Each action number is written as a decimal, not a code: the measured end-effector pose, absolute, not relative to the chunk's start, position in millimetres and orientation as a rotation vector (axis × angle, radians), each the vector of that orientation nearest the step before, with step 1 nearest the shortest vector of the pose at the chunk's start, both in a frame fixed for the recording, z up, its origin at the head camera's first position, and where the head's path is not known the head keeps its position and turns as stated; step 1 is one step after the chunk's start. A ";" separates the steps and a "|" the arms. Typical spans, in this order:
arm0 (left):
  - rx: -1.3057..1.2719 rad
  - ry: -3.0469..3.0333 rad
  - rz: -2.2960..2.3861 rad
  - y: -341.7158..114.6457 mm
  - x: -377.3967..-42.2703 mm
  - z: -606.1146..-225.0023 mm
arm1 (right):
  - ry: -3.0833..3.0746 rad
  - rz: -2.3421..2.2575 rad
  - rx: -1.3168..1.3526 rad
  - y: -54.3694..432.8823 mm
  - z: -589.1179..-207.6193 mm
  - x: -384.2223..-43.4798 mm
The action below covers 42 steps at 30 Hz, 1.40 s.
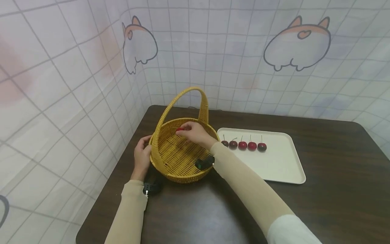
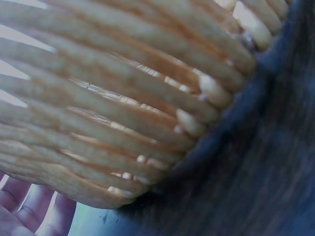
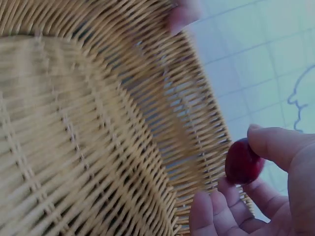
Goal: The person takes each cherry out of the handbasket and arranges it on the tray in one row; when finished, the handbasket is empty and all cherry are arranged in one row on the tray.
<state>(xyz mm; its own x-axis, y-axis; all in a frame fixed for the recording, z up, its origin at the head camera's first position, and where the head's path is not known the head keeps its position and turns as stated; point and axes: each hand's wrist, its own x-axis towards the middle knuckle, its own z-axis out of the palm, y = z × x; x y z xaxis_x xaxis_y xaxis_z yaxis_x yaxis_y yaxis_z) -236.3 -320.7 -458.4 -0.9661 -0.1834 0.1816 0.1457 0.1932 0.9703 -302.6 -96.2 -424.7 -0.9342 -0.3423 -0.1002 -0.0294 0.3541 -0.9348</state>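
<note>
A yellow woven basket (image 1: pixel 179 178) with a tall arched handle stands on the left of the table. At its left rim my left hand (image 1: pixel 142 157) grips the side; in the left wrist view, its fingers (image 2: pixel 37 209) show beside the wickerwork. Above the inside of the basket, my right hand (image 1: pixel 195 133) pinches a dark red cherry (image 3: pixel 244 161) between thumb and fingers. Several cherries with stems (image 1: pixel 242 145) lie in a row on a white tray (image 1: pixel 274 169) to the right of the basket. The right forearm hides part of the tray's left side.
Both wrists wear black devices (image 1: pixel 152 188). The dark wooden table (image 1: pixel 335 162) runs up to a wall covering (image 1: pixel 231 67) with a grid and cartoon animals at the back, and another stretch of it on the left.
</note>
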 end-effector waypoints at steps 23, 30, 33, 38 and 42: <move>0.024 -2.165 -1.880 -327.2 -254.7 -486.7 | 2.513 -1.793 -0.451 -30.2 -416.2 -250.1; 0.082 -2.161 -1.903 -328.4 -248.8 -475.8 | 2.441 -1.944 -0.474 7.6 -412.2 -227.1; 0.083 -2.134 -1.891 -329.7 -249.7 -480.5 | 2.408 -1.985 -0.512 23.4 -411.2 -218.3; 0.070 -2.120 -1.884 -329.6 -251.7 -484.1 | 2.496 -2.008 -0.436 48.6 -418.1 -207.2; 0.052 -2.123 -1.880 -327.0 -254.0 -484.4 | 2.646 -1.949 -0.325 69.6 -430.4 -203.2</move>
